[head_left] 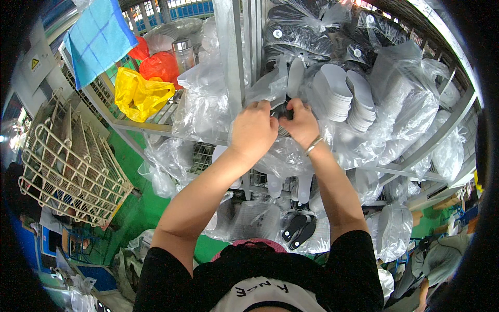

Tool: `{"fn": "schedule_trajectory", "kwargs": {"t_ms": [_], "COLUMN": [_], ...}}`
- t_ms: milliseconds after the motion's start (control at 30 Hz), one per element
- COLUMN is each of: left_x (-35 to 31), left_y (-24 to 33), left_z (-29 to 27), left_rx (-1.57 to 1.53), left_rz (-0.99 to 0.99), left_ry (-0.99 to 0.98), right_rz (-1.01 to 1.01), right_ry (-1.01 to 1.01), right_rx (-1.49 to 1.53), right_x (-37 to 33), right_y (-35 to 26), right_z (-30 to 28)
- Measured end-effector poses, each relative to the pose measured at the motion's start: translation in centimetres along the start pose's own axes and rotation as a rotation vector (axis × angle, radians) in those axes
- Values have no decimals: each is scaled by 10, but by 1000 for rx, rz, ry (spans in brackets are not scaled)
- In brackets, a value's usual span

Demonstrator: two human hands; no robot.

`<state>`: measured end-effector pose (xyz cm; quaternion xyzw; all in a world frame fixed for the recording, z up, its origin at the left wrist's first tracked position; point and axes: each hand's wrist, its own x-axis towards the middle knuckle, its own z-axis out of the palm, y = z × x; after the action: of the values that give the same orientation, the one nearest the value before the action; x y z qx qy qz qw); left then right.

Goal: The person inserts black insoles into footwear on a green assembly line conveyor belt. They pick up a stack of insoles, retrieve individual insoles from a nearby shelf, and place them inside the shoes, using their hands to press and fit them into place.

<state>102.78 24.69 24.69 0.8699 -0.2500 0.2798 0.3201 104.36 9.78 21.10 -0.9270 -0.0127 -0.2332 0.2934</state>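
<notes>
Both my hands work close together at the front of a rack shelf, among clear plastic bags. My left hand (254, 130) is closed, its curled fingers at the edge of a clear plastic bag (267, 87). Just to its right, my right hand (302, 125) is closed too, thumb and forefinger bent round a small dark item (281, 111) between the hands. My fingers partly hide this item, and its kind is unclear. A pale insole (295, 77) stands just beyond my right fingertips. Beside that hand lie two stacks of white insoles, a left stack (332, 93) and a right stack (360, 101).
A metal post (230, 52) rises left of my hands. Bagged black insoles (299, 36) fill the back of the shelf. A yellow bag (136, 93), a red bag (160, 66) and a jar (183, 54) sit left. Black insoles (299, 229) lie below; a wire rack (73, 171) stands far left.
</notes>
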Motion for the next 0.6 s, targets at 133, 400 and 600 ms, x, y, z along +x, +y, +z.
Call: {"fn": "schedule_trajectory", "kwargs": {"t_ms": [133,400,600], "left_x": [4,17,-23], "left_y": [5,11,-7], "left_z": [-38,-115,-179], "left_rx": [-46,40,-356], "left_rz": [78,171,-71], "left_ry": [248,660,765], "right_rz": [45,-10,-172], "right_ry": [-106,-301,-36], "right_rx": [-184,-299,-469], "right_x": [5,31,29], "right_y": [-22,-9,-28], "right_z": [2,-6,-14]}}
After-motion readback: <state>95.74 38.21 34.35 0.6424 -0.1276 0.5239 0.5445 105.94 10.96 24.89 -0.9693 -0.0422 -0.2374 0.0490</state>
